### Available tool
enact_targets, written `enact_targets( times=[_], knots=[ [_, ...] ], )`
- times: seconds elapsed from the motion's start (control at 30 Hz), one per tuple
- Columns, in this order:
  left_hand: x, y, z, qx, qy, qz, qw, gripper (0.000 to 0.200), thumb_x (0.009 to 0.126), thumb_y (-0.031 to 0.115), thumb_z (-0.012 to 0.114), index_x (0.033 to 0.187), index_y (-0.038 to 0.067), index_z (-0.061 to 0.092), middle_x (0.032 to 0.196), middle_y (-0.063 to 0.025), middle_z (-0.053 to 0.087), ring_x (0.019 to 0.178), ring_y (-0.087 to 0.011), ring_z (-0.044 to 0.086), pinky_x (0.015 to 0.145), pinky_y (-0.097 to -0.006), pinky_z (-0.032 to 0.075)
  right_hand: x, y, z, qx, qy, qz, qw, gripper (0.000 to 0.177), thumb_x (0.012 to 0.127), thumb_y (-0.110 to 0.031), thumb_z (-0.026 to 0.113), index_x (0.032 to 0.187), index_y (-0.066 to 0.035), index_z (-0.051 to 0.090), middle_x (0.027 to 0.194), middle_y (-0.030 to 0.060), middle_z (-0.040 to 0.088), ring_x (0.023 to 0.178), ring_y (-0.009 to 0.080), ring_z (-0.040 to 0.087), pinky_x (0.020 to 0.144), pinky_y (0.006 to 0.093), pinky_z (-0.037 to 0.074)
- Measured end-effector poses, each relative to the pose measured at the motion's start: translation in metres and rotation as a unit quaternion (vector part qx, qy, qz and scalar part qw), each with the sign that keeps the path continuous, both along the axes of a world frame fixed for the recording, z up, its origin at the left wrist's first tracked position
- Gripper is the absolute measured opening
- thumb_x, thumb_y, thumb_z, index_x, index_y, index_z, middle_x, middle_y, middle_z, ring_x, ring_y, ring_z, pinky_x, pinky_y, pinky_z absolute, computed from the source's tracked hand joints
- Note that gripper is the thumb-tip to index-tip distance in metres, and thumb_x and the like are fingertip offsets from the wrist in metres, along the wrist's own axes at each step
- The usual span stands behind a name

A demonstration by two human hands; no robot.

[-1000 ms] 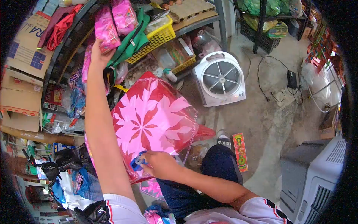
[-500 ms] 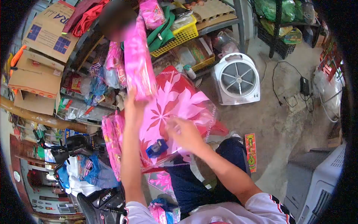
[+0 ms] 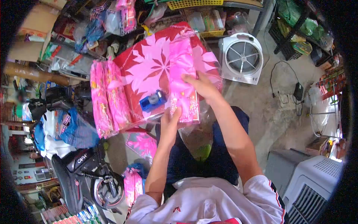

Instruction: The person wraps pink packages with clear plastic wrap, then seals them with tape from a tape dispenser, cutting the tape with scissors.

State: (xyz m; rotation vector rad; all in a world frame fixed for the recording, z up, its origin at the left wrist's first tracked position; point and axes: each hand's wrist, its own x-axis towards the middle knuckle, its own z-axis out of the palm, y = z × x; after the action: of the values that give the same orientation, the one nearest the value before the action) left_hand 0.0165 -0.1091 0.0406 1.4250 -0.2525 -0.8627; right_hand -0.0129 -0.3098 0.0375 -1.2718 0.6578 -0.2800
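A long pink package in clear plastic wrap (image 3: 181, 71) lies upright in my view over the red covering with a pale pink flower pattern (image 3: 147, 59). My left hand (image 3: 170, 123) grips its near end, thumb on top. On its right edge, my right hand (image 3: 201, 86) is closed with the thumb pressed on the pink face. Just left of the package sits a blue tape dispenser (image 3: 153, 100). Further left, several similar pink packages (image 3: 108, 97) lie side by side on the covering's edge.
A white box fan (image 3: 243, 58) stands on the floor beyond the right side. To the left are a motorbike (image 3: 76, 175) and blue-and-white bags (image 3: 71, 128). A grey slatted appliance (image 3: 313, 186) is at lower right, and a cable with a black adapter (image 3: 298, 91) lies on the floor.
The pink package has come from the upper left, held in my left hand, down to the front of the covering. My right hand has moved onto its right edge. My view has shifted.
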Motion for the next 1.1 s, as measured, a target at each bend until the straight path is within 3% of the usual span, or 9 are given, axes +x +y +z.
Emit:
enact_targets(
  times=[0.13, 0.23, 0.27, 0.33, 0.4, 0.73, 0.97, 1.07, 1.1],
  knots=[
    [0.007, 0.020, -0.028, -0.014, 0.086, -0.009, 0.996, 0.051, 0.104, 0.036, 0.059, 0.135, -0.004, 0.054, 0.120, -0.0150, 0.066, 0.102, -0.0234, 0.069, 0.076, -0.0380, 0.061, 0.008, -0.007, -0.018, -0.097, -0.003, 0.007, 0.995, 0.055, 0.088, -0.038, 0.076, 0.121, 0.005, 0.065, 0.119, 0.0191, 0.070, 0.106, 0.0244, 0.068, 0.093, 0.0368, 0.053],
    [-0.001, 0.034, -0.020, 0.133, -0.251, -0.082, 0.955, 0.055, 0.102, 0.033, 0.062, 0.140, -0.004, 0.052, 0.122, -0.0190, 0.065, 0.103, -0.0230, 0.069, 0.076, -0.0380, 0.060, 0.009, -0.010, -0.035, -0.254, 0.053, -0.018, 0.966, 0.054, 0.088, -0.046, 0.073, 0.108, 0.004, 0.072, 0.113, 0.0260, 0.071, 0.101, 0.0326, 0.071, 0.087, 0.0408, 0.055],
    [-0.004, 0.037, -0.020, 0.161, -0.239, -0.056, 0.956, 0.063, 0.094, 0.027, 0.073, 0.145, -0.002, 0.050, 0.125, -0.0210, 0.064, 0.105, -0.0245, 0.069, 0.080, -0.0381, 0.058, 0.009, -0.012, -0.043, -0.312, 0.083, -0.032, 0.946, 0.055, 0.088, -0.048, 0.072, 0.106, 0.004, 0.073, 0.110, 0.0268, 0.071, 0.099, 0.0349, 0.071, 0.086, 0.0414, 0.055],
    [-0.009, 0.041, -0.016, 0.108, -0.366, -0.030, 0.924, 0.065, 0.088, 0.020, 0.078, 0.144, 0.000, 0.052, 0.124, -0.0183, 0.065, 0.105, -0.0252, 0.068, 0.081, -0.0367, 0.058, 0.002, -0.008, -0.029, -0.442, 0.120, -0.045, 0.888, 0.060, 0.087, -0.055, 0.069, 0.102, 0.002, 0.075, 0.100, 0.0280, 0.072, 0.095, 0.0410, 0.071, 0.085, 0.0449, 0.055],
    [-0.007, 0.045, -0.023, 0.066, -0.526, -0.015, 0.848, 0.072, 0.075, 0.012, 0.087, 0.139, 0.001, 0.057, 0.120, -0.0178, 0.066, 0.104, -0.0273, 0.067, 0.080, -0.0360, 0.057, -0.003, -0.008, -0.010, -0.376, 0.127, -0.007, 0.918, 0.061, 0.087, -0.056, 0.068, 0.101, 0.003, 0.075, 0.099, 0.0286, 0.071, 0.095, 0.0410, 0.071, 0.087, 0.0468, 0.054],
    [-0.012, 0.044, -0.045, 0.018, -0.594, 0.097, 0.799, 0.027, 0.073, -0.006, 0.083, 0.098, -0.001, 0.073, 0.100, -0.0132, 0.071, 0.088, -0.0237, 0.069, 0.075, -0.0321, 0.055, -0.010, -0.009, -0.020, -0.382, 0.081, -0.012, 0.921, 0.061, 0.092, -0.054, 0.063, 0.114, 0.003, 0.069, 0.100, 0.0297, 0.070, 0.098, 0.0436, 0.069, 0.087, 0.0463, 0.053],
    [-0.012, 0.048, -0.052, -0.001, -0.621, 0.097, 0.778, 0.022, 0.074, -0.008, 0.080, 0.092, -0.001, 0.071, 0.095, -0.0126, 0.071, 0.082, -0.0246, 0.068, 0.073, -0.0319, 0.055, -0.019, -0.008, -0.012, -0.398, 0.087, -0.006, 0.913, 0.061, 0.094, -0.055, 0.061, 0.119, 0.000, 0.070, 0.106, 0.0260, 0.072, 0.100, 0.0397, 0.070, 0.090, 0.0432, 0.053],
    [-0.014, 0.043, -0.051, 0.029, -0.607, 0.119, 0.785, 0.022, 0.077, -0.008, 0.078, 0.094, -0.002, 0.067, 0.095, -0.0113, 0.070, 0.083, -0.0210, 0.068, 0.073, -0.0305, 0.056, -0.021, -0.006, -0.007, -0.396, 0.079, -0.007, 0.915, 0.061, 0.094, -0.055, 0.061, 0.121, -0.001, 0.070, 0.109, 0.0241, 0.072, 0.102, 0.0376, 0.070, 0.093, 0.0420, 0.053],
    [-0.017, 0.042, -0.054, 0.024, -0.553, 0.130, 0.823, 0.022, 0.077, -0.008, 0.078, 0.095, -0.002, 0.066, 0.095, -0.0108, 0.069, 0.084, -0.0197, 0.068, 0.073, -0.0300, 0.056, -0.022, -0.006, -0.007, -0.397, 0.076, -0.007, 0.915, 0.061, 0.095, -0.055, 0.060, 0.122, -0.001, 0.069, 0.110, 0.0236, 0.073, 0.103, 0.0370, 0.070, 0.093, 0.0417, 0.053]
  ],
)
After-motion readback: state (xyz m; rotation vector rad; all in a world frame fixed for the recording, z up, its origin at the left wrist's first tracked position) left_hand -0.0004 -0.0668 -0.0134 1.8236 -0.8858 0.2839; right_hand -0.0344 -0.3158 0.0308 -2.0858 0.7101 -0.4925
